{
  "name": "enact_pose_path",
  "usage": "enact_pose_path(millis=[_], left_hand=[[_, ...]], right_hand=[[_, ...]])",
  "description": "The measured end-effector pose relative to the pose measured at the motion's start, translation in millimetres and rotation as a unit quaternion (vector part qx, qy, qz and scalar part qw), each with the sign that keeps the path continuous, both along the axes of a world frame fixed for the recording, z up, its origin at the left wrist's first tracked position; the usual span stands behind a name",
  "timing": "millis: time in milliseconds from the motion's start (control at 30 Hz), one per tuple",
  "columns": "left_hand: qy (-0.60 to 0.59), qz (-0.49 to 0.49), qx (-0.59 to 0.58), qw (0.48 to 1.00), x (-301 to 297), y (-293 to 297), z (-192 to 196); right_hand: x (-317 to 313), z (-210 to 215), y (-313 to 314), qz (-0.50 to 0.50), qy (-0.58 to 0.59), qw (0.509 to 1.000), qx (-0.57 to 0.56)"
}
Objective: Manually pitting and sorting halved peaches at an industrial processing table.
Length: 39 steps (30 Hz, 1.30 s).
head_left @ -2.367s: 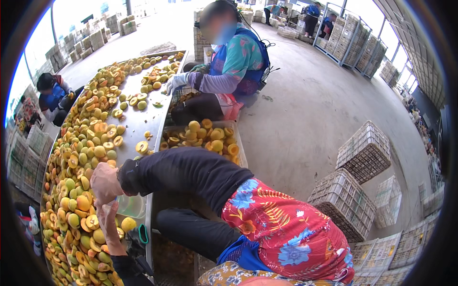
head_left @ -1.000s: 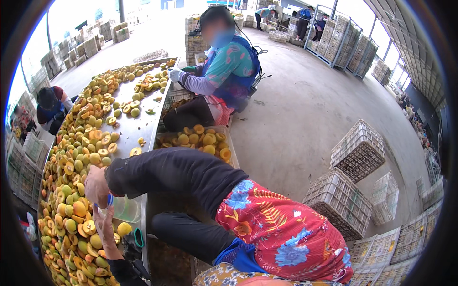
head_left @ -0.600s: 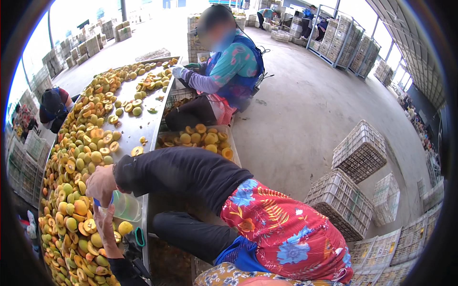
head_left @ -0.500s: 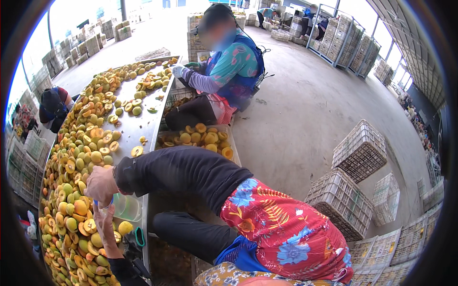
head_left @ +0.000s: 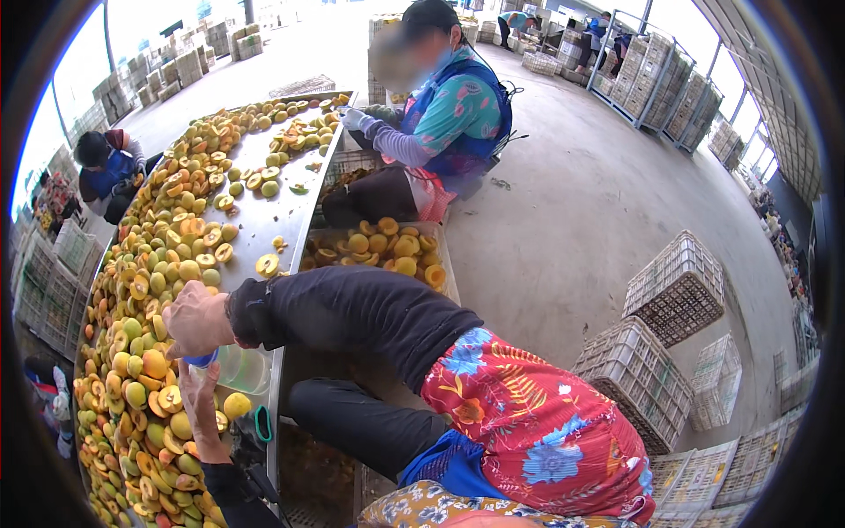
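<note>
Far left, fruit pile (head_left: 132, 352): whole and halved yellow-orange fruit, heaped along the left side of the metal table (head_left: 264, 224).
Lower left, left hand (head_left: 198, 400): raised from the bottom edge, fingers pointing up at the blue cap-like piece (head_left: 202, 359); cannot tell whether spread or pinching, as the fingertips are hidden.
Left of centre, right hand (head_left: 195, 317): reached across in a black sleeve, knuckles up, fingers curled down and pressed together over the blue cap-like piece.
Location of held item: between the two hands, at the table's near edge, touching the clear plastic container (head_left: 245, 370) just to its right.
Handling, judged: container looks thin-walled and light, likely to flex under a squeeze; probably slick with fruit juice. Hold best taken around the body low down, the other hand on the blue piece.
Beside container: one whole yellow fruit (head_left: 236, 405) and a green ring (head_left: 264, 424), just below.
Centre: crate of halved fruit (head_left: 387, 246) beyond the black sleeve.
Upper centre: co-worker (head_left: 449, 114) seated at the table's far end, gloved hands on the fruit.
Right: white lattice crates (head_left: 678, 286) on the concrete floor, well apart.
</note>
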<state>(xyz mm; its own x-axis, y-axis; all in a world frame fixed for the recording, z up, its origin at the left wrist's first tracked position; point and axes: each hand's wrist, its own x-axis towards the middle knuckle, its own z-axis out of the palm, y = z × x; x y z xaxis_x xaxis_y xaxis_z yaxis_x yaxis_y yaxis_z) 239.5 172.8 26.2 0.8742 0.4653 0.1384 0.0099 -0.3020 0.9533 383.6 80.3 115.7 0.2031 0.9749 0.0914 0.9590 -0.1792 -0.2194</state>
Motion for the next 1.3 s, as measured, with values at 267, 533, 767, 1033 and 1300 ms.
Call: enact_pose_path(millis=[267, 533, 767, 1033, 1300], left_hand=[[-0.017, -0.022, -0.041, 0.999, -3, 6, -2], [-0.037, -0.023, -0.041, 0.998, 11, -6, -2], [0.017, -0.017, -0.008, 1.000, -3, 14, -8], [0.005, -0.008, -0.025, 1.000, 3, 2, -4], [-0.010, -0.002, -0.029, 1.000, 2, -3, 0]], right_hand=[[3, -1, -4, 0.102, -0.023, 0.994, -0.017], [24, -17, 3, 0.152, -0.045, 0.987, -0.010], [-8, 8, -12, -0.010, 0.024, 1.000, -0.018], [10, -8, -3, 0.101, -0.004, 0.995, -0.023], [16, -15, 3, 0.090, 0.013, 0.996, 0.009]])
